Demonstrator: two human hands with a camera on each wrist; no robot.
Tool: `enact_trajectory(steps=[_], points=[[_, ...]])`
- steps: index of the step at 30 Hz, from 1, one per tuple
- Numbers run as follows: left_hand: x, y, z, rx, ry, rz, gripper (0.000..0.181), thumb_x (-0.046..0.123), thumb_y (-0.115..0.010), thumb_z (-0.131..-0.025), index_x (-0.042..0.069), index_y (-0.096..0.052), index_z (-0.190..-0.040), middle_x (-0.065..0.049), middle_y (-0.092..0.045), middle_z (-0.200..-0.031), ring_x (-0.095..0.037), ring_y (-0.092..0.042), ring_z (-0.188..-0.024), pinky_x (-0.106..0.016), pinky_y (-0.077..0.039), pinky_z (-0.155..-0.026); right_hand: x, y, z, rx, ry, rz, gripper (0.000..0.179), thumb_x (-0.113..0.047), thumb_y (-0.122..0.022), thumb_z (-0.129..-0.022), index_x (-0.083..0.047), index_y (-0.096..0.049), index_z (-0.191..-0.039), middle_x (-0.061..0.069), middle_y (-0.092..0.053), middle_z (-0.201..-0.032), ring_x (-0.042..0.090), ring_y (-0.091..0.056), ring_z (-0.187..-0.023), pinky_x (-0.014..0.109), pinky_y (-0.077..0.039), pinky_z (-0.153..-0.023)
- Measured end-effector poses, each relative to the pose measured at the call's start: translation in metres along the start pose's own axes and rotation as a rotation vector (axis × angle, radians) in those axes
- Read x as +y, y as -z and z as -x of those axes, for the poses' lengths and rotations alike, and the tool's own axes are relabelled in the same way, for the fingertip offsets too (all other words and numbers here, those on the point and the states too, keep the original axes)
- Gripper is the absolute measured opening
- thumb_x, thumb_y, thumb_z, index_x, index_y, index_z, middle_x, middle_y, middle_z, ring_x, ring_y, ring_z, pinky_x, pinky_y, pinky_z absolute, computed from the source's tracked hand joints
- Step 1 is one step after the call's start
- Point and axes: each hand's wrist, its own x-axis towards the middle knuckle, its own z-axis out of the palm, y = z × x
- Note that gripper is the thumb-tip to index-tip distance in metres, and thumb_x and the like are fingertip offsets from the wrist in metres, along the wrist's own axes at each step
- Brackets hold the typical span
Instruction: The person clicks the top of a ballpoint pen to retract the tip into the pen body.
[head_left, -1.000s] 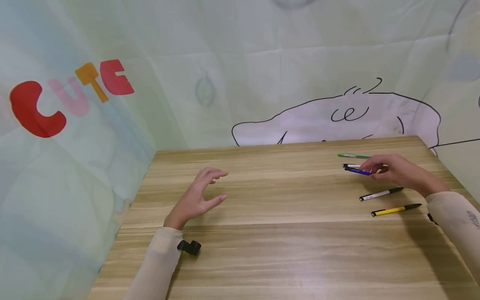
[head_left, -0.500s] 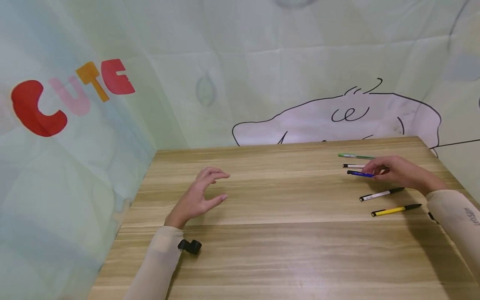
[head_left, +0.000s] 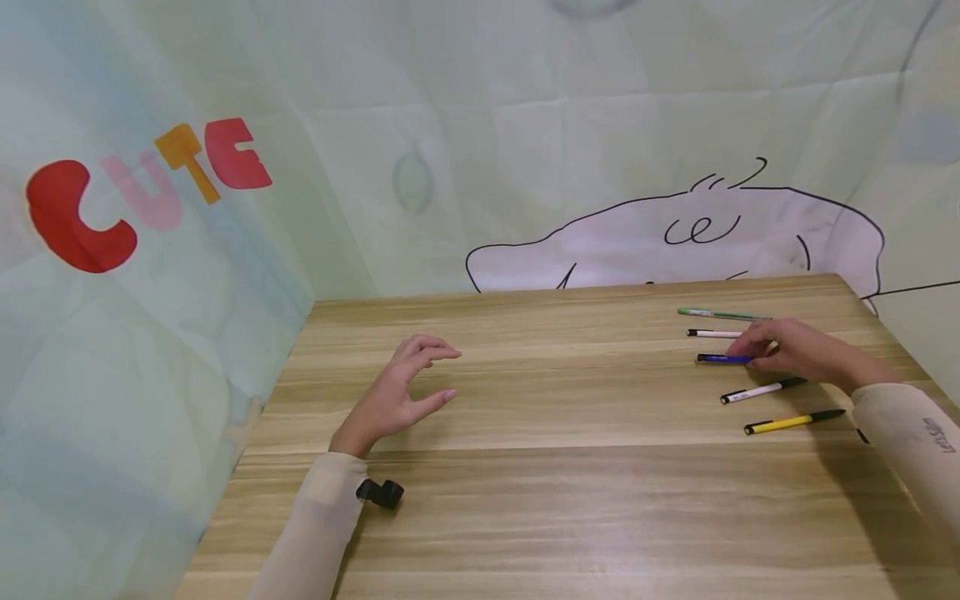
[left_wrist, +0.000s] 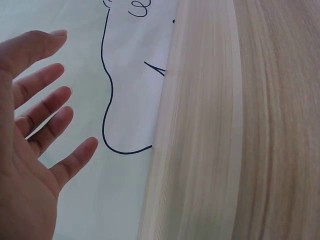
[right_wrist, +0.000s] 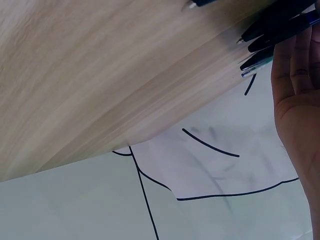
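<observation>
In the head view my right hand (head_left: 806,354) pinches a blue pen (head_left: 722,359) at the right side of the wooden table (head_left: 562,508). Behind it lie a white pen (head_left: 711,333), partly covered by my fingers, and a green pen (head_left: 716,314). In front lie a second white pen (head_left: 753,392) with a black end and a yellow pen (head_left: 783,423). The right wrist view shows the held pen's dark tip end (right_wrist: 280,36) beside other pen tips. My left hand (head_left: 390,396) hovers at the table's left, fingers spread apart and holding nothing.
A printed cloth backdrop (head_left: 420,183) with a line drawing rises behind the table's far edge. Along the left side hangs another cloth (head_left: 150,350) with coloured letters. A small black device (head_left: 381,493) sits on the left wrist.
My right hand has brought the blue pen nearer the front, away from the rear white pen, and turned it almost level. The left hand stays nearly still.
</observation>
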Motion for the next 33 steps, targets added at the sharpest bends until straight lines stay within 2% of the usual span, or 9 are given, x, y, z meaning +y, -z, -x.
enact_trajectory(steps=[7, 13, 22, 27, 33], points=[[-0.001, 0.0, 0.001, -0.004, 0.005, -0.003, 0.05, 0.019, -0.079, -0.09, 0.019, -0.061, -0.136, 0.0, -0.051, -0.138, -0.019, -0.045, -0.131, -0.046, -0.052, -0.1, 0.003, -0.002, 0.0, -0.004, 0.014, 0.023, 0.029, 0.003, -0.074, -0.087, -0.019, -0.078, -0.106, -0.004, -0.067, -0.1, 0.003, -0.061, -0.091, 0.021, -0.057, -0.078], [0.0, 0.0, 0.0, -0.001, -0.001, 0.001, 0.05, 0.018, -0.079, -0.089, 0.019, -0.061, -0.136, 0.0, -0.051, -0.138, -0.02, -0.045, -0.131, -0.046, -0.052, -0.1, 0.002, 0.0, 0.001, -0.001, -0.003, 0.086, 0.028, -0.002, -0.076, -0.089, -0.023, -0.079, -0.107, -0.007, -0.067, -0.101, 0.004, -0.058, -0.089, 0.023, -0.055, -0.077], [0.004, -0.002, -0.005, -0.017, 0.006, 0.01, 0.049, 0.019, -0.079, -0.09, 0.018, -0.062, -0.135, 0.001, -0.054, -0.136, -0.018, -0.048, -0.129, -0.045, -0.051, -0.101, -0.002, 0.001, 0.009, 0.071, 0.007, 0.137, 0.024, -0.014, -0.078, -0.09, -0.027, -0.077, -0.111, -0.01, -0.07, -0.11, 0.004, -0.061, -0.098, 0.028, -0.055, -0.085], [0.004, -0.002, -0.007, -0.012, -0.001, 0.003, 0.053, 0.016, -0.08, -0.088, 0.019, -0.06, -0.137, 0.001, -0.055, -0.135, -0.018, -0.049, -0.127, -0.046, -0.051, -0.1, -0.005, 0.0, 0.014, 0.109, 0.023, 0.114, 0.026, -0.017, -0.078, -0.091, -0.026, -0.076, -0.116, -0.012, -0.071, -0.109, 0.002, -0.061, -0.1, 0.019, -0.051, -0.084], [0.005, -0.002, -0.008, -0.014, 0.008, 0.011, 0.056, 0.018, -0.08, -0.089, 0.021, -0.058, -0.14, 0.002, -0.055, -0.136, -0.017, -0.05, -0.125, -0.045, -0.05, -0.1, -0.009, -0.004, 0.018, 0.172, 0.114, 0.122, 0.034, -0.012, -0.08, -0.087, -0.023, -0.076, -0.119, -0.014, -0.072, -0.108, -0.002, -0.061, -0.1, 0.008, -0.044, -0.084]])
